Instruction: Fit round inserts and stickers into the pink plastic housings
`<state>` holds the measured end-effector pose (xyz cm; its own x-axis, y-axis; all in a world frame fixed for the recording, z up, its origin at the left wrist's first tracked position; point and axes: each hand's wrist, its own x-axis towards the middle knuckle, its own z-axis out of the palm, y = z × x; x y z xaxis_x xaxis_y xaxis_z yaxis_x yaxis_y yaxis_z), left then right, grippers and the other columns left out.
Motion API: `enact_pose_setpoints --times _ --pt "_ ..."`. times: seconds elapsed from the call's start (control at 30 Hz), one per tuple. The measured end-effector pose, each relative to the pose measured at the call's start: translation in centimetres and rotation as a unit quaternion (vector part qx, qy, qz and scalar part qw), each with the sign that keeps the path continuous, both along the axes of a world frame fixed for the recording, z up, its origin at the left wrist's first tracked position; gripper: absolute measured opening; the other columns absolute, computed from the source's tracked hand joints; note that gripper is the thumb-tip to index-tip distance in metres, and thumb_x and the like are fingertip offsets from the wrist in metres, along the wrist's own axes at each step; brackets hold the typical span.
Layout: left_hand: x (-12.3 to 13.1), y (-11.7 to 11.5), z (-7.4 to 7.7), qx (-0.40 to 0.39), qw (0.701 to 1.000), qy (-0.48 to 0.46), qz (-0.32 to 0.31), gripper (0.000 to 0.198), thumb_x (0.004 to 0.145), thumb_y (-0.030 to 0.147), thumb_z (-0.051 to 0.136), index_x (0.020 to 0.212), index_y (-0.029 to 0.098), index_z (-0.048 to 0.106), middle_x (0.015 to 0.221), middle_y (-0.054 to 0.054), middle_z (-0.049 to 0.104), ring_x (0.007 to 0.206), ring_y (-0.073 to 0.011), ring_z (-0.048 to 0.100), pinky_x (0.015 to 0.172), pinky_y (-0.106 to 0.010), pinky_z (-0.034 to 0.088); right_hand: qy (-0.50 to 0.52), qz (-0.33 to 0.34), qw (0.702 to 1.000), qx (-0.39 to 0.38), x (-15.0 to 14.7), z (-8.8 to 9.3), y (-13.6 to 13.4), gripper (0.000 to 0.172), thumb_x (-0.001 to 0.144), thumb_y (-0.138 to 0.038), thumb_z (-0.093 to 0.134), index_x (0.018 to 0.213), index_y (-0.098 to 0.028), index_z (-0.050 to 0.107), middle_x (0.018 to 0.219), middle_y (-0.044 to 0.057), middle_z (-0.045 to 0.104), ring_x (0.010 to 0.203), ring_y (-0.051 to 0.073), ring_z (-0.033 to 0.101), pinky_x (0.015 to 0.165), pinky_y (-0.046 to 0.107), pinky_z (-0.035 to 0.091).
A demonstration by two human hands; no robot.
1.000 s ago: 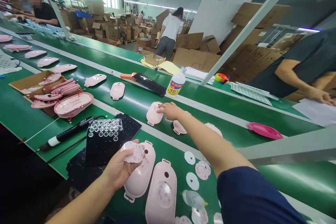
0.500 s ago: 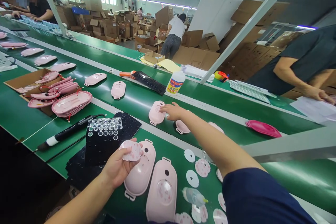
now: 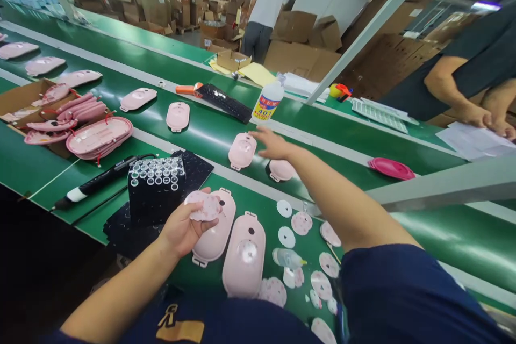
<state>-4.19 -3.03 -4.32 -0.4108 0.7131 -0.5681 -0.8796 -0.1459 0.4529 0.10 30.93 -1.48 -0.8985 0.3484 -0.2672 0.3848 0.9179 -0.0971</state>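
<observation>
My left hand (image 3: 181, 232) is closed round a pink-patterned disc (image 3: 202, 206) with a scalloped edge, held above a pale pink plastic case (image 3: 215, 242) on the bench. Beside that case lies a second pink case (image 3: 244, 269) with a round clear dome. My right hand (image 3: 276, 145) reaches over the green belt, fingers stretched and apart, holding nothing. Its fingertips hover by the upper right edge of a pink case (image 3: 242, 151); whether they touch it I cannot tell. Another pink case (image 3: 281, 170) sits partly beneath this hand.
A white bottle (image 3: 268, 99) labelled 401 stands beyond the belt, near an orange-handled black strip (image 3: 223, 101). Loose discs (image 3: 301, 223) and a small squeeze bottle (image 3: 288, 258) lie right. Black sticker sheets (image 3: 155, 199), a corded tool (image 3: 97, 183) and a carton (image 3: 20, 97) lie left.
My view has tilted downward. My right hand's fingers have shifted from on top of the pink case to its far right edge. My left hand still holds the disc.
</observation>
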Motion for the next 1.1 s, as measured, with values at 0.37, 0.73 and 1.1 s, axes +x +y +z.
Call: enact_pose_setpoints --times 0.37,0.73,1.1 --pt "4.1 1.3 -1.5 0.06 0.992 0.017 -0.112 0.043 0.074 0.006 0.074 0.115 0.015 0.063 0.091 -0.006 0.075 0.074 -0.0178 0.074 0.063 -0.027 0.064 0.251 0.233 0.936 0.079 15.0 7.6 -20.0 0.02 0.095 -0.021 0.055 0.107 -0.02 0.071 0.116 0.005 0.073 0.105 0.024 0.064 0.093 0.042 0.047" --pt "0.7 -2.2 -1.4 0.024 0.99 0.085 -0.108 0.032 0.074 0.006 0.072 0.105 0.013 0.067 0.09 -0.009 0.077 0.071 -0.0206 0.075 0.055 -0.023 0.063 0.469 -0.031 0.881 -0.058 15.8 -1.9 -22.8 0.015 0.096 -0.015 0.055 0.098 -0.021 0.068 0.094 0.002 0.078 0.09 0.017 0.07 0.081 0.032 0.052" --pt "0.0 -5.9 -0.6 0.014 0.991 0.132 0.028 0.029 0.078 0.008 0.067 0.105 0.017 0.065 0.091 -0.006 0.077 0.074 -0.0184 0.075 0.06 -0.023 0.062 0.446 -0.112 0.876 -0.149 10.2 -5.8 -23.7 0.019 0.093 -0.025 0.056 0.092 -0.023 0.075 0.092 0.004 0.078 0.086 0.02 0.071 0.077 0.034 0.054"
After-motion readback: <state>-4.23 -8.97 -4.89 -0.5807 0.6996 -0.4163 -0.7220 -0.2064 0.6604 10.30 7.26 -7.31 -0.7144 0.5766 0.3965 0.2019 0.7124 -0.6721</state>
